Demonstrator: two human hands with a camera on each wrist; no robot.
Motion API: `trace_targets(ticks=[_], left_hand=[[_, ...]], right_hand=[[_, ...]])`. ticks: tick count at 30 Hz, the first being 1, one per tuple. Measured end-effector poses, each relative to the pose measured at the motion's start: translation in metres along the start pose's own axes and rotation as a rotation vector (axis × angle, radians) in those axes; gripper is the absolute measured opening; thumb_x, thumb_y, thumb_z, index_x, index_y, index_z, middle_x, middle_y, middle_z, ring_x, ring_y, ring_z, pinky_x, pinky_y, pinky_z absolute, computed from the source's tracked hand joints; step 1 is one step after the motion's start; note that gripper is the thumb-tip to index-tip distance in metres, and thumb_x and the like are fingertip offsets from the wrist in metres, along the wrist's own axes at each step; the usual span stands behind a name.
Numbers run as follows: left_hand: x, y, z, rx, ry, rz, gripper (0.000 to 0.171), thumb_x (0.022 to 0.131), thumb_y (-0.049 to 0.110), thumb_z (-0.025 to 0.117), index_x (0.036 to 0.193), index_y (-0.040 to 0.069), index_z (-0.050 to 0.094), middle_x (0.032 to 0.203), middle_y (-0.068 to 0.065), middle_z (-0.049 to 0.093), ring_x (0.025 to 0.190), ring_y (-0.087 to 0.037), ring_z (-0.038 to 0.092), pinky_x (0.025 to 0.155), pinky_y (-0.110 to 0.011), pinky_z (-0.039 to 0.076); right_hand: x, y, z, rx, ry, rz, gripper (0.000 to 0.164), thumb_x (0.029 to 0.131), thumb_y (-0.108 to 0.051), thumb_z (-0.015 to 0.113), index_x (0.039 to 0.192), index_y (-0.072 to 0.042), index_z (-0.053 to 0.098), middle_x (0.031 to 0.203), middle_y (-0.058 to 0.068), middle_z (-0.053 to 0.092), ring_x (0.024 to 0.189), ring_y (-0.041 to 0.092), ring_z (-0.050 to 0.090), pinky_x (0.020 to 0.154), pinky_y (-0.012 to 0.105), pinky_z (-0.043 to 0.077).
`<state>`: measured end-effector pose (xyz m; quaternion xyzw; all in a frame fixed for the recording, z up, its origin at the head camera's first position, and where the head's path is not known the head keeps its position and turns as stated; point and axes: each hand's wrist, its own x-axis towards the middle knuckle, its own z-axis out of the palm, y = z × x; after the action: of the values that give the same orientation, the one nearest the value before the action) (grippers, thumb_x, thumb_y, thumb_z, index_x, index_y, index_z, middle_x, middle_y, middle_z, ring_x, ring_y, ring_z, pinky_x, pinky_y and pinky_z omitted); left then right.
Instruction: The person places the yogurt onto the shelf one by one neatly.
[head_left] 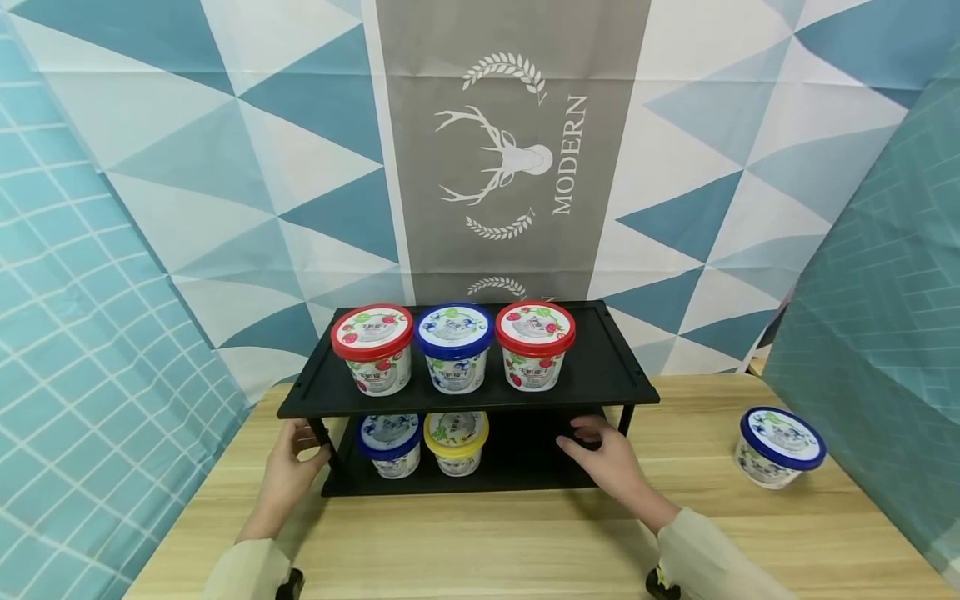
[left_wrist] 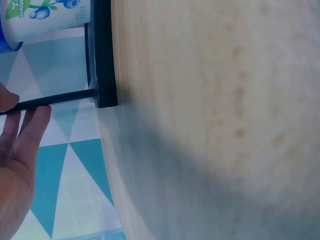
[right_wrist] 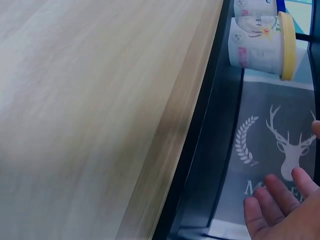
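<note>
A black two-tier rack (head_left: 600, 367) stands on the wooden table. My left hand (head_left: 288, 467) pinches its left front post (left_wrist: 60, 98), thumb on one side and fingers on the other. My right hand (head_left: 603, 458) reaches in between the tiers near the right post (head_left: 626, 419), fingers apart and holding nothing. On the lower tier (head_left: 525, 475) sit a blue-lidded tub (head_left: 390, 446) and a yellow-lidded tub (right_wrist: 257, 45). The upper tier carries a red-lidded tub (head_left: 372, 350), a blue-lidded tub (head_left: 454, 348) and another red-lidded tub (head_left: 535, 346) in a row.
Another blue-lidded tub (head_left: 780, 446) stands on the table (head_left: 465, 550) to the right of the rack. Behind is a patterned cloth backdrop (head_left: 517, 158) with a deer head print. Teal cloths hang at both sides.
</note>
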<state>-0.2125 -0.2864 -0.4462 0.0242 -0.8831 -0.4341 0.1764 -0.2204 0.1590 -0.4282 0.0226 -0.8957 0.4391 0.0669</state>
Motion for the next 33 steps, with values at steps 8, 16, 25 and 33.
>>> trace_targets(ticks=[8,16,25,33], left_hand=[[0.000,0.000,-0.002,0.010,0.005,0.008,0.038,0.088,0.006,0.061,0.122,0.007,0.044,0.115,-0.015,0.055,0.091,0.006,0.051,0.077,-0.019,0.048],[0.000,-0.001,0.000,0.005,0.021,0.026,0.038,0.087,0.004,0.061,0.120,0.007,0.045,0.113,-0.015,0.057,0.086,0.016,0.045,0.082,-0.031,0.050],[-0.002,-0.002,0.000,0.003,0.013,0.037,0.038,0.087,0.005,0.062,0.121,0.007,0.044,0.114,-0.016,0.057,0.087,0.018,0.043,0.078,-0.020,0.049],[0.000,0.000,0.000,0.005,0.017,0.029,0.038,0.087,0.004,0.062,0.121,0.008,0.045,0.113,-0.015,0.057,0.086,0.019,0.043,0.077,-0.020,0.049]], right_hand=[[-0.009,0.011,-0.021,-0.006,0.016,0.028,0.050,0.085,-0.046,0.064,0.121,-0.012,0.057,0.116,0.011,0.062,0.107,0.026,0.057,0.088,0.043,0.049],[-0.018,0.023,-0.038,-0.004,0.030,0.029,0.049,0.087,-0.044,0.062,0.122,-0.010,0.056,0.121,0.013,0.060,0.111,0.028,0.056,0.083,0.036,0.050],[-0.022,0.039,-0.059,-0.051,0.063,0.063,0.052,0.088,-0.046,0.059,0.123,-0.008,0.055,0.120,0.016,0.059,0.111,0.029,0.056,0.085,0.040,0.052],[-0.026,0.061,-0.080,-0.101,0.103,0.094,0.063,0.089,-0.054,0.053,0.126,-0.004,0.051,0.123,0.021,0.056,0.112,0.033,0.053,0.087,0.045,0.050]])
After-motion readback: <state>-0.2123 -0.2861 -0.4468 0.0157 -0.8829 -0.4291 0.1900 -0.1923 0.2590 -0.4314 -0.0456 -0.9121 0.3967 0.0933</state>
